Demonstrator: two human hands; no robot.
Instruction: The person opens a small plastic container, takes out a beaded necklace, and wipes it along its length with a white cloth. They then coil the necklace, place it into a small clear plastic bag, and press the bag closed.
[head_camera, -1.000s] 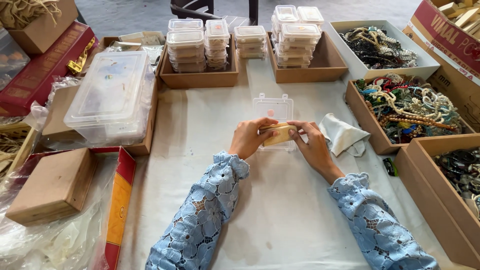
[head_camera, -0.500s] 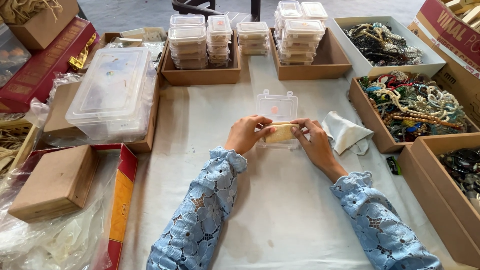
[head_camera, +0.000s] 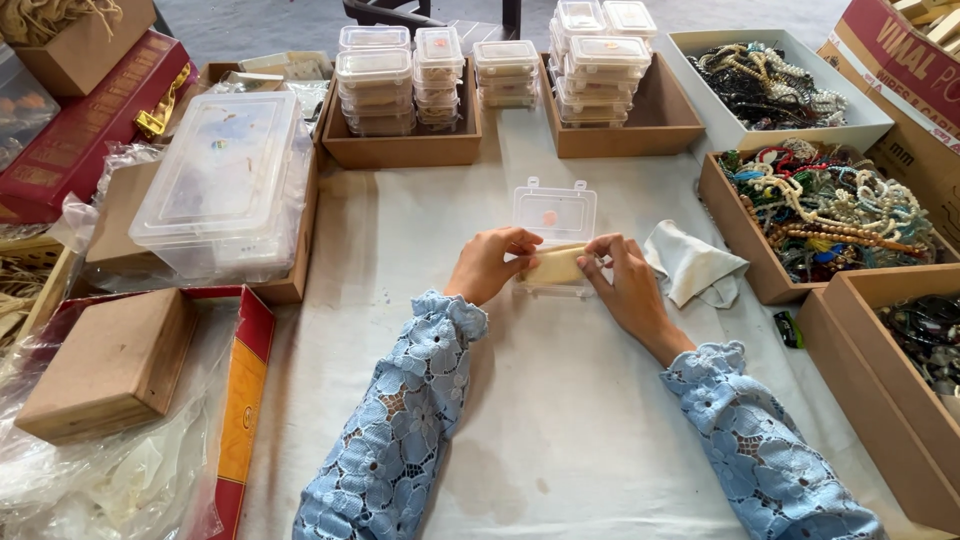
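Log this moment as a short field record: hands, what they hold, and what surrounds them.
left hand: grips the left end of a beige pad
right hand: grips the pad's right end
small clear box: open, lid up, right behind the pad
grey cloth: on the white table cover, right of the hands
trays of stacked clear boxes: far side
boxes of bead necklaces: right side

Pale blue lace sleeves (head_camera: 400, 420), cream pad (head_camera: 556, 265), clear plastic box (head_camera: 554, 215), white cloth (head_camera: 692, 266), brown trays (head_camera: 405, 150)
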